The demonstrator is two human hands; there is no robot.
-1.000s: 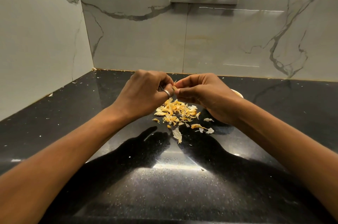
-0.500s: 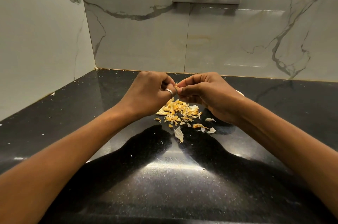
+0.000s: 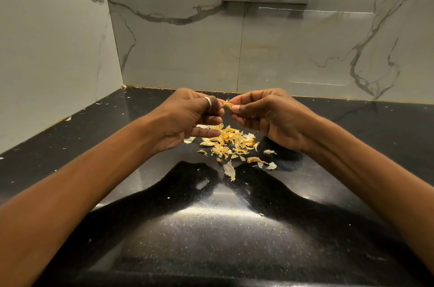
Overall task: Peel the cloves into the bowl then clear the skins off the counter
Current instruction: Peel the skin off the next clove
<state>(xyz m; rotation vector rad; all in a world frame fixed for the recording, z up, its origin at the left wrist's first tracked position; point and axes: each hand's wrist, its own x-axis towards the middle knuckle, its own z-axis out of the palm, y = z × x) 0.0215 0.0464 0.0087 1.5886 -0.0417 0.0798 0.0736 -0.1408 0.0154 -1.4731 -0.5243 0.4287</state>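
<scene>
While both hands hover above the counter (image 3: 211,228), all the action is at the fingertips; the left hand (image 3: 187,117), a ring (image 3: 208,103) on one finger, pinches one side of a small clove (image 3: 228,105); the right hand (image 3: 265,115) pinches the other side, fingers curled in on it; a wisp of papery skin sticks up at the top. Directly below lies the heap of skins (image 3: 229,140), with a few stray flakes just beside it toward the near edge; the bowl I cannot pick out, possibly hidden behind the right hand. This looks like mid-peel to me; the smart play is to hold the clove firm with one hand, catch the loose flap with a thumbnail and strip it lengthwise rather than crush it; working right over the heap should land every flake together, easing the later sweep; check for clinging film before the clove goes to the bowl.
</scene>
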